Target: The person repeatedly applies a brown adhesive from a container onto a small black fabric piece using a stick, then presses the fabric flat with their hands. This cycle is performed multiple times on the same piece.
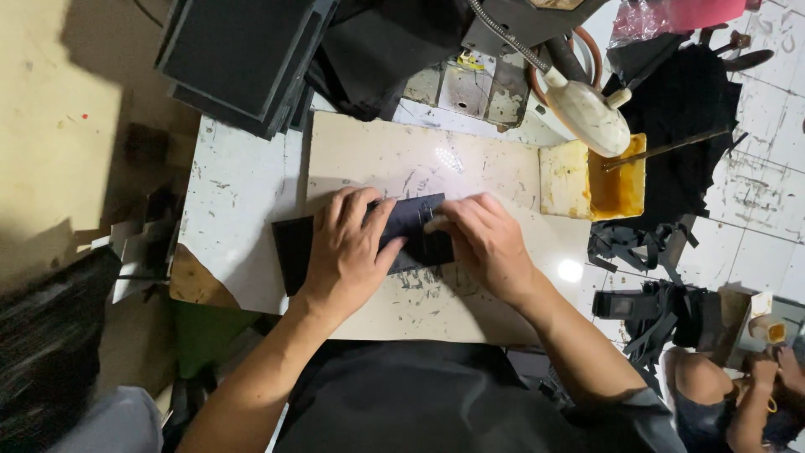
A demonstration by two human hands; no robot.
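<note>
Fingers (362,210) of left hand (348,252) lie spread and flat, pressing down on a dark leather piece (411,231) w/ the palm over its middle; nothing is gripped, just pinned. Right hand (486,243) is curled, fingertips (440,222) bunched at the piece's upper right part, touching it; can't tell whether they pinch an edge or only press. Piece lies flat, roughly centre of a pale, scratched work board (436,159), dark rectangle sticking out to the left beyond the left hand and a bit btw the two hands.

Board sits on a worn white table (235,184). Upper right, just beside the board: yellow glue tray (608,180) w/ a thin stick (662,151) resting in it. Above that a white lamp head (591,113) on a flexible neck. Stack of dark flat panels (243,59) at upper left of the table. Black strips and scraps (646,243) lie on the tiled floor to the right. Lower right corner: another person's arm and hands (759,390), well apart from the board. Dark apron (419,394) covers the person's lap at bottom.
</note>
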